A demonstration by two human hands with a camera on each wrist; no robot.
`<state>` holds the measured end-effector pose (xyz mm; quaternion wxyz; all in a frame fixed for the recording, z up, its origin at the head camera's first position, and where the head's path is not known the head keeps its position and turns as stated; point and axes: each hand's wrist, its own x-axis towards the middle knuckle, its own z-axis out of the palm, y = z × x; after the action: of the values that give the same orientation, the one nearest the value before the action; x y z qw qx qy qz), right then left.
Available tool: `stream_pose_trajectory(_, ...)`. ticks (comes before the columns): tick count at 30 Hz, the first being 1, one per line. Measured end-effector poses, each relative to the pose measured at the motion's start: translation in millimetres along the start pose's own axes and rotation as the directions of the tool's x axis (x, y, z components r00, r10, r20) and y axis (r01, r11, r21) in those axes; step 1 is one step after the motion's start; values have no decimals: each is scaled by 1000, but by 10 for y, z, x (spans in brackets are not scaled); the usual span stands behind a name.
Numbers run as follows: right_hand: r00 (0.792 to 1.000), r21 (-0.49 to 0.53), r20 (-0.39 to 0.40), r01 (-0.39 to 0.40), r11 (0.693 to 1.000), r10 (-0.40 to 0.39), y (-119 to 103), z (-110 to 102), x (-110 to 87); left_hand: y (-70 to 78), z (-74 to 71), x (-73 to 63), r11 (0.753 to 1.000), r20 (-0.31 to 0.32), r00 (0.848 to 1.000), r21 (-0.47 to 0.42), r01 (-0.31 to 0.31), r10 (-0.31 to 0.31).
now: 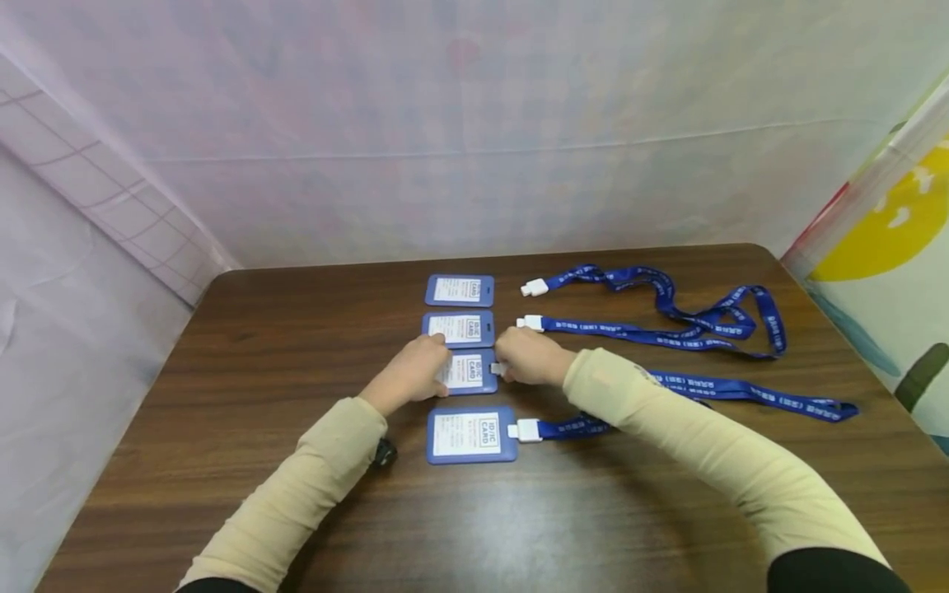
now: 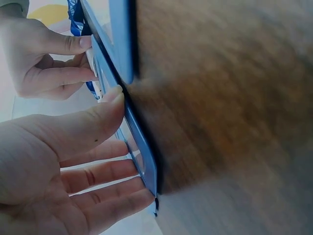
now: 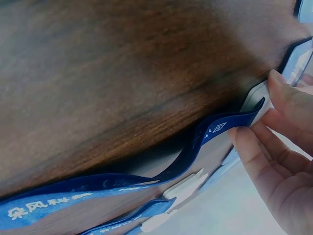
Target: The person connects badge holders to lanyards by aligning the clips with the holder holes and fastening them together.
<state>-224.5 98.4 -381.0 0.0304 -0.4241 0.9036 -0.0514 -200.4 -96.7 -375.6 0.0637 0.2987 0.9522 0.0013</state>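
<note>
You appear to be joining a lanyard to a holder: the third badge holder from the top (image 1: 474, 375) lies at the centre of the head view, between your two hands, with a white clip (image 3: 254, 95) at its slotted end. You cannot tell from here whether the clip's tongue is through the slot. At the bottom of the row, another badge holder (image 1: 472, 435) has its clip at the slot and looks finished. The two upper holders, top (image 1: 460, 290) and second (image 1: 458, 329), lie apart from their clips, so they seem to be waiting.

The next move probably calls for a firm left hold while your right fingers seat the clip squarely and fasten it. A slightly turned clip could miss the slot.

Your left hand (image 1: 415, 371) comes in from the lower left of the head view and grips the holder across its width, thumb at one long edge and fingers along the other. Your right hand (image 1: 535, 358) reaches in from the lower right, thumb and fingertips pinching the clip. From the clip, the blue lanyard (image 3: 183, 164) runs to the lower left of the right-wrist view, above the brown tabletop (image 3: 122, 88).
</note>
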Motion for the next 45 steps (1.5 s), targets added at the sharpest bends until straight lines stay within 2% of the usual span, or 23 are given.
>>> stream_pose_trajectory(7,1000,-12,-6,5,1000,-5,-6,15,14,2,-6,2,1000,9,1000,-6,4,-4)
stream_pose_trajectory(17,999,-21,31,-10,1000,11,-32,-3,26,1,-13,-7,1000,-4,1000,-23,-7,7)
stream_pose_trajectory(25,995,-13,97,-32,999,33,-56,-18,41,-21,-19,2,999,8,1000,-43,-22,23)
stream_pose_trajectory(32,997,-43,81,1,999,2,-11,-32,-6,-25,-38,7,995,-9,999,-95,-37,36)
stream_pose_trajectory(41,992,23,125,-3,1000,0,31,-76,-111,28,-15,7,989,-30,997,-129,-71,68)
stream_pose_trajectory(45,992,43,126,3,999,-9,57,-83,-155,49,-22,-24,987,-40,998,-150,-58,53)
